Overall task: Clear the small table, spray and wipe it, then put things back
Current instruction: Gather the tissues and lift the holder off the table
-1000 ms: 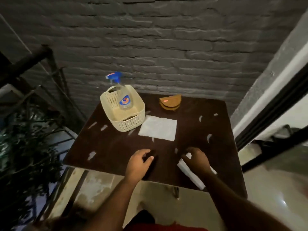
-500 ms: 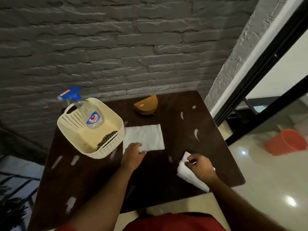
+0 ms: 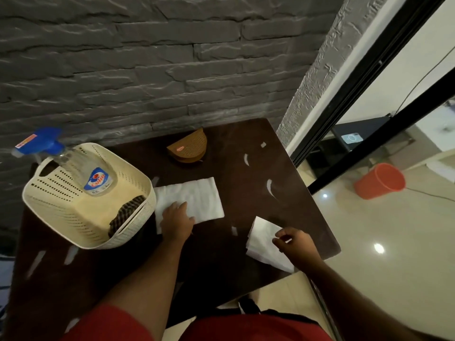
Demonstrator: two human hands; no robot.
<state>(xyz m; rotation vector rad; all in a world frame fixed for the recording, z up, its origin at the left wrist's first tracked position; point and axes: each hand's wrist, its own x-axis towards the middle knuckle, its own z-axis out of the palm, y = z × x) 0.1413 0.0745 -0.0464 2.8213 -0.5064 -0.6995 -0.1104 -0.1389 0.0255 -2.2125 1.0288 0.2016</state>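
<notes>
While the left hand (image 3: 177, 217) pressed flat, fingers relaxed, on a white paper napkin (image 3: 189, 201) at the middle of the dark surface (image 3: 246, 193), the right hand (image 3: 293, 244) pinched a second folded napkin (image 3: 264, 239) near the edge. A spray bottle (image 3: 81, 171) leaned in the cream basket (image 3: 73, 207) alongside.

My left hand (image 3: 177, 219) lies flat on the near corner of a white paper napkin (image 3: 190, 201) spread at the centre of the dark brown table (image 3: 221, 262). My right hand (image 3: 294, 244), lower right of centre, pinches a second, folded napkin (image 3: 262, 241) near the table's right edge. At left sits a cream perforated basket (image 3: 73, 217), holding a tilted spray bottle (image 3: 96, 179) with a blue trigger head and a dark checked cloth (image 3: 125, 212). A brown woven napkin holder (image 3: 188, 148) stands at the far edge by the grey brick wall (image 3: 147, 57). An orange bucket (image 3: 379, 180) lies on the floor at right.
</notes>
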